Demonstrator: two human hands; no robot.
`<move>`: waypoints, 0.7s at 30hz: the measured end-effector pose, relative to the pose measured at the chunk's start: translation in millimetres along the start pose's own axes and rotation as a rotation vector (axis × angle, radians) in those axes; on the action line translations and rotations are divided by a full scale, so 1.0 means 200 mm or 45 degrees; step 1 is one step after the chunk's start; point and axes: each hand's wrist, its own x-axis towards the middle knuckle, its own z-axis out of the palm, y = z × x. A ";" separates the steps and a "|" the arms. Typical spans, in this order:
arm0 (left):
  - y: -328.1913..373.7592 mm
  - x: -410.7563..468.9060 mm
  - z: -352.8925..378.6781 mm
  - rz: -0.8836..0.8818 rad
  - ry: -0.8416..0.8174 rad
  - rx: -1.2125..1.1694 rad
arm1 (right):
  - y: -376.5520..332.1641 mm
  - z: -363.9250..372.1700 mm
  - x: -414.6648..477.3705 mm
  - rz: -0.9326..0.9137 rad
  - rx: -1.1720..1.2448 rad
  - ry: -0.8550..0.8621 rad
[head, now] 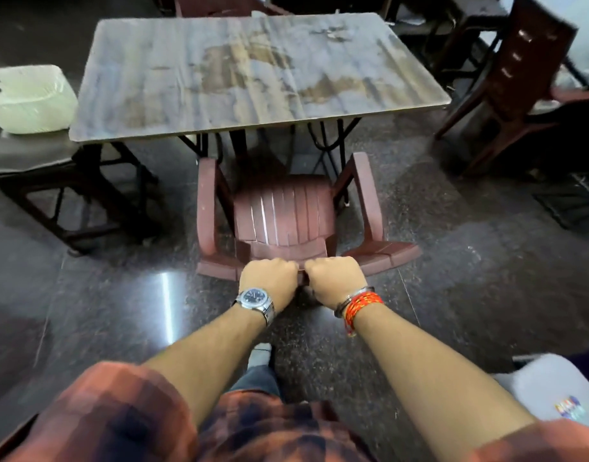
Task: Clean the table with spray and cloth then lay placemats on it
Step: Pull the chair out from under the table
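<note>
The table (pixel 253 71) stands straight ahead of the person, its worn top bare of any spray, cloth or placemat and marked with brown stains across the middle and a scatter of crumbs towards its far right corner. Tucked at the near edge of the table is a maroon plastic chair (pixel 283 211), its seat partly under the top and its back turned to the person. The left hand (pixel 270 278) and the right hand (pixel 334 276) sit side by side on the top rail of that back, knuckles up, fingers curled tight over the rail with their tips hidden on the side towards the table. This looks like a clearing step that comes ahead of the cleaning proper: getting the chair out of the way so the near edge of the table can be reached. The next move would call for a steady pull or lift away from the table, then fetching spray and cloth, neither of which is in view. Left of the table, on a lower dark surface, sits a pale green tub (pixel 26 98) that seems wrapped in clear film; what it holds cannot be told. Right of the table stand more dark chairs (pixel 506 78), stacked
</note>
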 end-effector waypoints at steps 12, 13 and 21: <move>0.17 0.28 -0.08 -0.108 -0.001 -0.044 | 0.34 -0.07 0.13 -0.084 -0.071 -0.008; 0.16 0.31 -0.09 -0.110 0.000 -0.038 | 0.35 -0.08 0.16 -0.074 -0.077 -0.011; 0.02 0.56 -0.14 -0.213 -0.039 0.004 | 0.42 -0.15 0.44 -0.127 -0.110 -0.004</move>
